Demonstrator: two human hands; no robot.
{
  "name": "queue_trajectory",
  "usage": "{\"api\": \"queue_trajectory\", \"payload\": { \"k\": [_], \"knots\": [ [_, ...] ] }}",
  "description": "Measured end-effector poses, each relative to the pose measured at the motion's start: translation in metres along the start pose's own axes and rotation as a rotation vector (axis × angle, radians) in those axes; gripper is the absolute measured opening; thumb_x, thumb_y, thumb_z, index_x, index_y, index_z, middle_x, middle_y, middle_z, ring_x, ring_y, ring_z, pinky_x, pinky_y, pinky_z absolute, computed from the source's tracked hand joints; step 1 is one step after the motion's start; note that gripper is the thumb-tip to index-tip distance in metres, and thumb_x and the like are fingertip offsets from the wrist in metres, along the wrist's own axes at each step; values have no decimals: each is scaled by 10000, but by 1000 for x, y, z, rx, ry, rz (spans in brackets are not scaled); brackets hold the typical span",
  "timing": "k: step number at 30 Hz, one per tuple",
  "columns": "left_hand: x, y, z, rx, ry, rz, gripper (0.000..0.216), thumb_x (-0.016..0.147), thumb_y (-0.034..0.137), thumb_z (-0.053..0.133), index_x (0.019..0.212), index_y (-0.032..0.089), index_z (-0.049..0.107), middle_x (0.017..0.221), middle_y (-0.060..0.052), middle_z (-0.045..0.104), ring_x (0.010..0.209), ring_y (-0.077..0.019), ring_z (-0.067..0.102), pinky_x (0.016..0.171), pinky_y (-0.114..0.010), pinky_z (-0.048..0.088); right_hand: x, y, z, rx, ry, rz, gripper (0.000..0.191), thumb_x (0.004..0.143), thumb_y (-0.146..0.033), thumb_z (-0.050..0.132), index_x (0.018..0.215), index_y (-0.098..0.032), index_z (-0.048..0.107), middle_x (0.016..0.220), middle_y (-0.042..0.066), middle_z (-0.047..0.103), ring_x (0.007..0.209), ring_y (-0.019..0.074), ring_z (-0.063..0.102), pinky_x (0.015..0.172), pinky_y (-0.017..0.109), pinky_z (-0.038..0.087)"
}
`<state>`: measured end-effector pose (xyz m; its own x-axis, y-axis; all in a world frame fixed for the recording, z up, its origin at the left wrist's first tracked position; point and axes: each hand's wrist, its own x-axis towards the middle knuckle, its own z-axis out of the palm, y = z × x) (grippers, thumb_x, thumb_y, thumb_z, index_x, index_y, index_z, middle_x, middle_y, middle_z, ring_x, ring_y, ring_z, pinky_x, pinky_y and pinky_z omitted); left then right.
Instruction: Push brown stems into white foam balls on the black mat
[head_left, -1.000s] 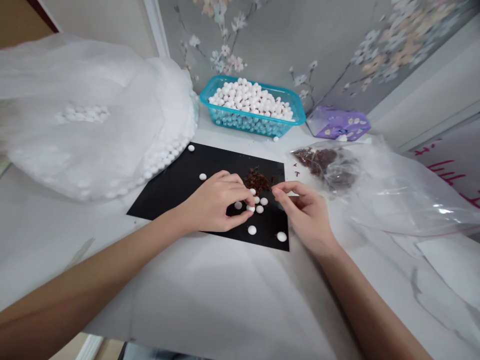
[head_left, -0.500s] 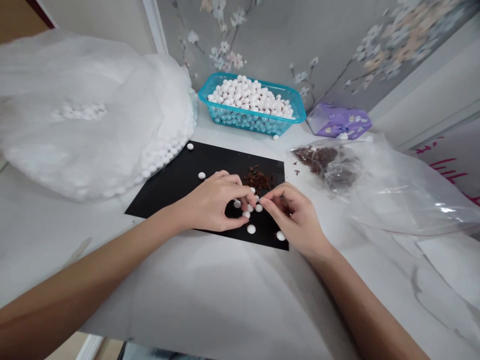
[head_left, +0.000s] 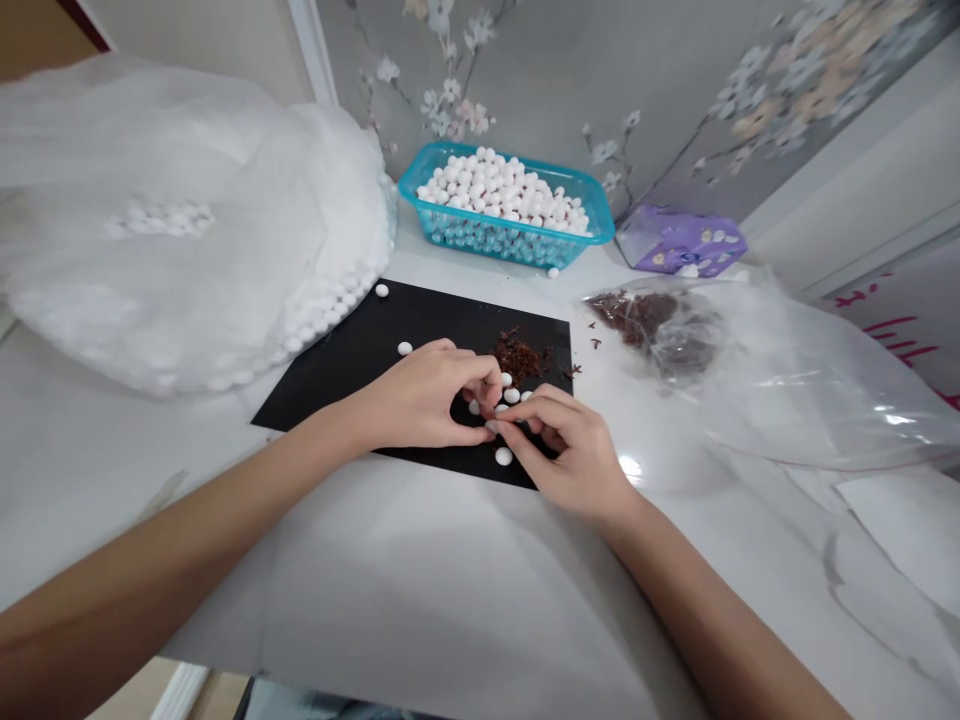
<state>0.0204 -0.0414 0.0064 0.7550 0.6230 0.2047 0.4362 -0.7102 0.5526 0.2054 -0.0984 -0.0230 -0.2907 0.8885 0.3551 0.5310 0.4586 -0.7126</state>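
Observation:
Over the black mat point(head_left: 337, 370), my left hand point(head_left: 431, 395) is closed in a pinch on a small white ball point(head_left: 492, 426), thumb below and fingers above. My right hand point(head_left: 574, 445) meets it from the right, thumb and forefinger pressed together right at the ball; whatever lies between those fingertips is too small to make out. Several loose white balls point(head_left: 504, 456) lie around and beneath the fingers. Just behind the hands sits a pile of reddish-brown bits point(head_left: 517, 355), a few of them scattered toward the mat's right edge.
A teal basket point(head_left: 506, 222) heaped with white balls stands at the back. On the left bulges a large translucent bag point(head_left: 225, 280) of balls. To the right are a clear bag point(head_left: 810, 380) with brown bits and a purple packet point(head_left: 686, 240). The white table point(head_left: 420, 580) extends toward me.
My right hand has moved left, bringing its fingertips to the ball in my left hand. My left fingers have drawn closer together around that ball.

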Motion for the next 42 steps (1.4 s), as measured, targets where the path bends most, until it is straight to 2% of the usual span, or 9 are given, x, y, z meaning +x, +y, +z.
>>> {"api": "queue_trajectory", "payload": {
  "k": [10,16,23,32,38,42],
  "knots": [
    [0,-1,0,-6,-16,-1,153,682,255,651,749,197,527,720,62,617,676,-109,569,768,-267,336,1,-1,-2,94,-19,44,138,756,-102,518,795,-155,640,636,-31,383,505,69,371,424,201,305],
    [0,-1,1,1,-30,-15,138,680,255,637,726,198,520,694,53,595,682,-119,558,764,-271,332,1,-1,-2,159,-11,61,134,747,-105,527,766,-134,656,643,-11,467,471,56,363,404,206,281],
    [1,0,1,18,-28,5,146,679,265,630,697,196,503,671,55,581,663,-119,548,749,-275,324,0,0,-2,205,-32,84,143,739,-106,532,753,-151,667,625,-10,497,471,58,383,412,205,290],
    [0,-2,1,25,-58,2,181,687,283,623,687,198,464,670,58,584,668,-125,544,749,-285,315,-2,0,-2,129,-121,102,164,736,-121,511,784,-158,664,659,18,568,493,80,405,446,222,326],
    [1,-1,1,23,-66,-4,241,695,295,626,671,196,408,680,59,604,664,-119,529,749,-284,310,-2,-6,-7,42,-167,58,238,707,-82,475,822,-166,665,676,10,582,511,93,459,461,217,345],
    [1,-1,1,22,-54,-3,223,688,299,628,685,196,430,680,58,598,669,-120,536,750,-281,313,-1,-8,-10,50,-182,36,279,696,-61,461,842,-165,674,726,16,608,510,88,465,463,216,348]
  ]
}}
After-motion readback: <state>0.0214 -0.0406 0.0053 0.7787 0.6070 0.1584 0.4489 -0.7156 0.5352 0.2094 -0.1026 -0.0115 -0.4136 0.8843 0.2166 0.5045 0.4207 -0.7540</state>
